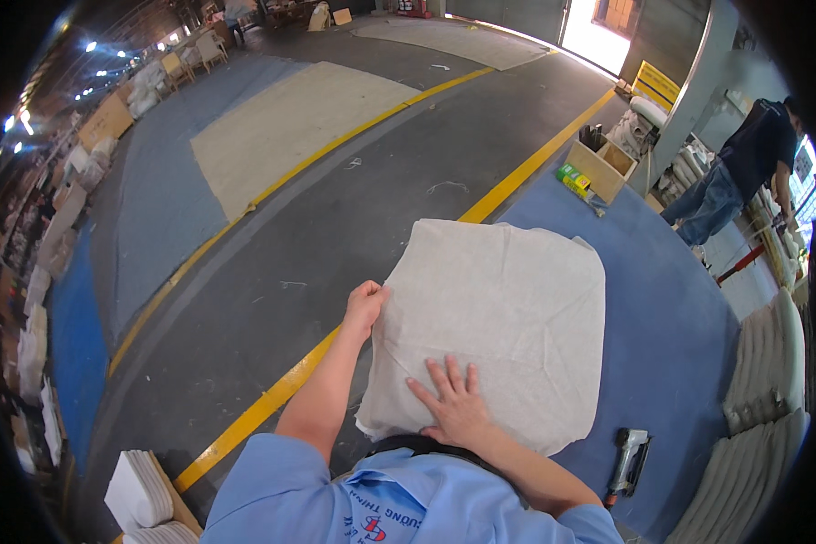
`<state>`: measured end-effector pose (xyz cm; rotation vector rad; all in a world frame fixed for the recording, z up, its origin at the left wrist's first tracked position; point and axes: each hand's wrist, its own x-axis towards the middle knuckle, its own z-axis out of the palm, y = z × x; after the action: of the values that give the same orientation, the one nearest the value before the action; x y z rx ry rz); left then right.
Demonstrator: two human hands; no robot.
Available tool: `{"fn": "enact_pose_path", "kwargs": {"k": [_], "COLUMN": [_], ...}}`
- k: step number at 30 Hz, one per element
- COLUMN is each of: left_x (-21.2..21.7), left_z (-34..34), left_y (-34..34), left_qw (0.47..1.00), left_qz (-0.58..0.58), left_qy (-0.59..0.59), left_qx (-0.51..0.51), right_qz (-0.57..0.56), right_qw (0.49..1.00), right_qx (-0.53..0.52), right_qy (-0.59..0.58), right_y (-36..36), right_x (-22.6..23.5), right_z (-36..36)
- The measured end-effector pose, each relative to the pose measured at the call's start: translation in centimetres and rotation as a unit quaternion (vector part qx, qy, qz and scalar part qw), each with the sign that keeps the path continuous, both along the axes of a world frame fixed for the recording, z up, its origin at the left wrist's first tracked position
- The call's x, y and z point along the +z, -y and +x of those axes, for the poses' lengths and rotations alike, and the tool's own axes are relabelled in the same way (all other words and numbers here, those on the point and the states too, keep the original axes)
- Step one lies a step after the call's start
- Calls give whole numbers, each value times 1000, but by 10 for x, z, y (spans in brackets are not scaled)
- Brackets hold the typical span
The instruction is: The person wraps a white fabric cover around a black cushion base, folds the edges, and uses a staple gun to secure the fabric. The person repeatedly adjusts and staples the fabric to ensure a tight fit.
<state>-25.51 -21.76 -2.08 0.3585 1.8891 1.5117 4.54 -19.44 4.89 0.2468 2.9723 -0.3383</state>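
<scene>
A squarish off-white fabric sheet (503, 308) lies spread in front of me, with light creases and rounded corners; what is under it is hidden. My left hand (365, 306) is closed at the fabric's left edge, pinching it between thumb and fingers. Flat on the lower part of the fabric rests my right hand (453, 403), its fingers spread and holding nothing. To the right of the fabric a silver-and-black staple gun (629, 462) lies on the blue surface (662, 335).
A wooden box (601, 170) with tools stands beyond the fabric, a green-and-yellow package (573, 179) beside it. Stacked pale cushions (763, 363) line the right; white padded pieces (140, 494) sit at lower left. Another person (734, 168) bends at the far right.
</scene>
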Motion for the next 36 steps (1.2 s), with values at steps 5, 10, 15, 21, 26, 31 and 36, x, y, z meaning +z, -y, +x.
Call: {"fn": "enact_pose_path", "kwargs": {"k": [5, 10, 15, 21, 26, 31, 36], "left_x": [16, 28, 34, 9, -17, -3, -24], "left_z": [-4, -24, -18, -26, -2, 31, 29], "left_y": [-4, -6, -29, -25, -30, -35, -32], "left_qw": [988, 953, 946, 980, 978, 907, 937], "left_qz": [37, 39, -49, -128, -169, -276, -242], "left_qy": [152, 281, 258, 124, -121, -314, -246], "left_qx": [-18, -105, -190, -93, -6, -48, -51], "right_qz": [95, 119, 122, -102, -84, 63, 64], "right_qw": [995, 993, 991, 986, 990, 963, 977], "right_qx": [-14, 9, 22, 88, -51, -262, -202], "right_qy": [3, -21, -57, -100, -102, 9, -38], "right_y": [18, 24, 19, 0, -102, -238, -245], "right_x": [-27, -41, -45, -25, 0, 31, -20], "right_z": [-28, -27, -16, -4, 51, 123, 110]}}
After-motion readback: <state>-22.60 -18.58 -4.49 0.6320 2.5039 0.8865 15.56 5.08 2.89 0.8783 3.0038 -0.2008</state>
